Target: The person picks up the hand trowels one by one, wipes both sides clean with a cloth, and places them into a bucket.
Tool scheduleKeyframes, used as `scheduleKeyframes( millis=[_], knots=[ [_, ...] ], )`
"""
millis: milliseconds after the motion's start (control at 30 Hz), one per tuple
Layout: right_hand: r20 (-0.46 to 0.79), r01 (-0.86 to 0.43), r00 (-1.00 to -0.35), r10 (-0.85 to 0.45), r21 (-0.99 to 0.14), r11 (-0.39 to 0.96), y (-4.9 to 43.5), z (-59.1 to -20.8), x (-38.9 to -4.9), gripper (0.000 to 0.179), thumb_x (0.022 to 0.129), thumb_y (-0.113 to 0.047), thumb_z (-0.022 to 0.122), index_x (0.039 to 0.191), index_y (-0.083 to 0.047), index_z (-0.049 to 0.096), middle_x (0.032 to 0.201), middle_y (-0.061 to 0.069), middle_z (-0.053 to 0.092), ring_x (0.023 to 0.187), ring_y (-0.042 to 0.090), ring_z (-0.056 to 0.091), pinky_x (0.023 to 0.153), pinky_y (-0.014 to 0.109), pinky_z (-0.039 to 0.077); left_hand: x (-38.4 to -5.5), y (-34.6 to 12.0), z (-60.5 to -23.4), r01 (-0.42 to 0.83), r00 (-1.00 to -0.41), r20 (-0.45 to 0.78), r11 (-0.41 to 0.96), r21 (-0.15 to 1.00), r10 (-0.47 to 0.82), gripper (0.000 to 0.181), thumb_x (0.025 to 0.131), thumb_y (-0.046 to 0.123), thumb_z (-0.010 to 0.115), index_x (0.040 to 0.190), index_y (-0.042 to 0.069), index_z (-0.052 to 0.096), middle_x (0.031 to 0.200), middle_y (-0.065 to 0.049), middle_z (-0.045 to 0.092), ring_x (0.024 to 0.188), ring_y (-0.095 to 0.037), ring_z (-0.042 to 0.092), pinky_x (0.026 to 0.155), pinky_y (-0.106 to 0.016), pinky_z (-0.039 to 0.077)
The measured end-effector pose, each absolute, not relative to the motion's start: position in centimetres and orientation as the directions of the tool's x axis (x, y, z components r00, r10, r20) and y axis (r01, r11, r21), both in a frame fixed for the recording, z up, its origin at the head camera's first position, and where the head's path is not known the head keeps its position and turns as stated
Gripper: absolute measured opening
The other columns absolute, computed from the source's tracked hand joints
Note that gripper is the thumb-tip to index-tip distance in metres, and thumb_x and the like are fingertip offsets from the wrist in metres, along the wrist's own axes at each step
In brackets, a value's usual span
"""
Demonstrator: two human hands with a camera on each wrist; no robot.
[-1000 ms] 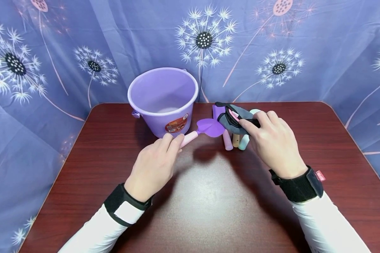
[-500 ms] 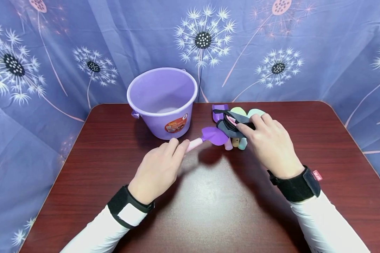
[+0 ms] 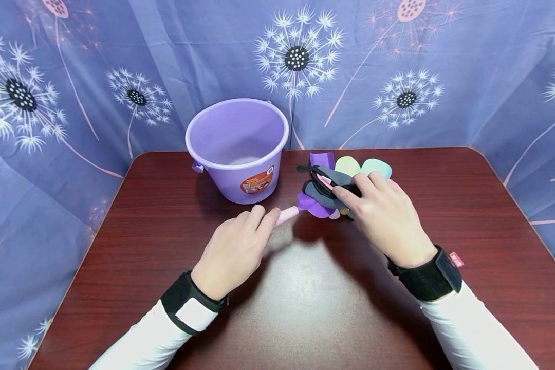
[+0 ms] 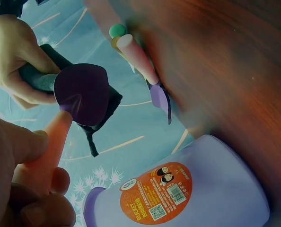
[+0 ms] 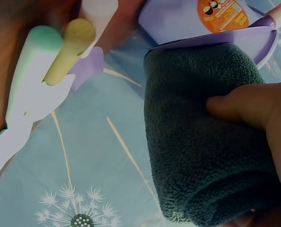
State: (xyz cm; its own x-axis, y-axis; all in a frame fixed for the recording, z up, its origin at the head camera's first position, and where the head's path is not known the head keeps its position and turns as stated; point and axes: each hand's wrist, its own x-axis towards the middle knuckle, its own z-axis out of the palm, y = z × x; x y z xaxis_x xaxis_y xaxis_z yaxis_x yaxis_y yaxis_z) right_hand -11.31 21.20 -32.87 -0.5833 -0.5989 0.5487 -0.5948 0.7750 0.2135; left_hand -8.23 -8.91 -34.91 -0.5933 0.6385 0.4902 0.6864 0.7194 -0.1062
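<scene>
My left hand (image 3: 236,249) grips the pink handle of a toy shovel, whose purple blade (image 3: 318,209) points right. In my right hand (image 3: 388,221) is a folded dark grey-green cloth (image 5: 197,127) with black edging, pinched between thumb and fingers. The cloth lies against one face of the blade and covers part of it in the head view. From the left wrist, the other face of the blade (image 4: 83,94) shows in front of the cloth. Both are held up over the table, and the blade's shadow falls below.
A purple bucket (image 3: 226,180) stands upright behind my left hand. Right of it, three more toy shovels lie side by side near the back edge: purple (image 3: 321,160), yellow-green (image 3: 348,165) and mint (image 3: 376,168). A blue flowered curtain (image 3: 213,46) hangs behind the table.
The shovel has moved slightly right and toward me with my left hand. My right hand has brought the cloth left and down over more of the blade, uncovering the shovels behind.
</scene>
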Motion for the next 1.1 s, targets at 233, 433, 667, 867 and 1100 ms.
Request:
scheduleKeyframes(
  millis=[233, 433, 667, 867, 1100],
  knots=[
    [0.557, -0.625, -0.548, -0.624, 0.222, 0.748, 20.8, -32.6, -11.0, 0.034, 0.085, -0.003, 0.070, 0.118, -0.010, 0.069, 0.093, 0.015, 0.052, 0.076, 0.032, 0.042, 0.052, 0.034, 0.031, -8.2, -8.8, -34.9, 0.682, -0.598, 0.486, 0.723, -0.110, 0.637, 0.033, 0.098, 0.011, 0.050, 0.129, -0.001, 0.056, 0.087, -0.007, 0.045, 0.063, -0.024, 0.049, 0.052, -0.035, 0.043],
    [0.574, -0.651, -0.507, -0.643, 0.233, 0.722, 19.5, -30.3, -9.6, 0.038, 0.078, 0.003, 0.070, 0.115, -0.008, 0.070, 0.090, 0.015, 0.052, 0.075, 0.030, 0.041, 0.053, 0.031, 0.030, -8.3, -8.9, -34.9, 0.675, -0.602, 0.489, 0.729, -0.110, 0.631, 0.030, 0.103, 0.014, 0.047, 0.128, 0.000, 0.055, 0.086, -0.007, 0.045, 0.063, -0.024, 0.049, 0.052, -0.035, 0.043],
    [0.587, -0.665, -0.477, -0.654, 0.246, 0.705, 18.9, -29.4, -9.1, 0.034, 0.087, 0.004, 0.057, 0.117, -0.007, 0.070, 0.092, 0.016, 0.053, 0.072, 0.030, 0.039, 0.053, 0.032, 0.030, -8.4, -9.1, -34.8, 0.666, -0.609, 0.498, 0.739, -0.102, 0.618, 0.030, 0.103, 0.016, 0.048, 0.128, 0.000, 0.054, 0.087, -0.008, 0.046, 0.063, -0.025, 0.050, 0.052, -0.035, 0.043],
    [0.608, -0.684, -0.441, -0.660, 0.248, 0.686, 19.0, -29.5, -9.3, 0.032, 0.090, 0.003, 0.057, 0.117, -0.007, 0.071, 0.096, 0.017, 0.055, 0.073, 0.032, 0.040, 0.054, 0.034, 0.032, -8.4, -9.1, -34.7, 0.669, -0.601, 0.515, 0.737, -0.096, 0.612, 0.029, 0.104, 0.016, 0.046, 0.126, 0.000, 0.054, 0.086, -0.008, 0.044, 0.062, -0.025, 0.049, 0.051, -0.034, 0.042],
    [0.603, -0.662, -0.461, -0.651, 0.255, 0.705, 19.5, -29.7, -9.8, 0.035, 0.081, 0.002, 0.071, 0.115, -0.006, 0.071, 0.097, 0.018, 0.057, 0.076, 0.032, 0.044, 0.054, 0.034, 0.035, -8.2, -9.2, -34.6, 0.671, -0.598, 0.521, 0.736, -0.089, 0.609, 0.028, 0.104, 0.015, 0.045, 0.125, 0.000, 0.054, 0.085, -0.007, 0.043, 0.061, -0.024, 0.049, 0.050, -0.034, 0.041]
  ],
)
